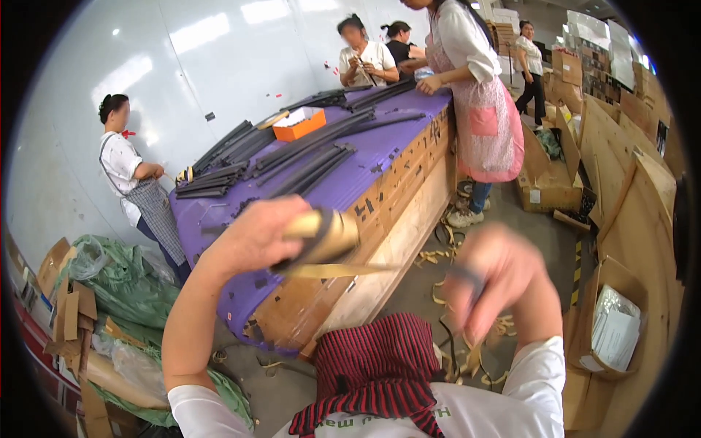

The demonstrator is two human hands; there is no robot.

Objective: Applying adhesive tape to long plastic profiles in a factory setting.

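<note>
My left hand is closed around a roll of tape with a yellowish backing and a dark band about it. From the roll a pale yellow strip stretches toward my right hand. That hand is raised on the right and smeared by motion; a dark grey band crosses its fingers. Whether the strip's end reaches it cannot be made out. Beyond my left hand, bundles of long black strips lie on the purple-covered table.
An orange box stands on the table. Several co-workers surround it; one in a pink apron stands at its right edge. Yellow peelings litter the floor. Green sacks lie at left, cardboard boxes and wooden boards at right.
</note>
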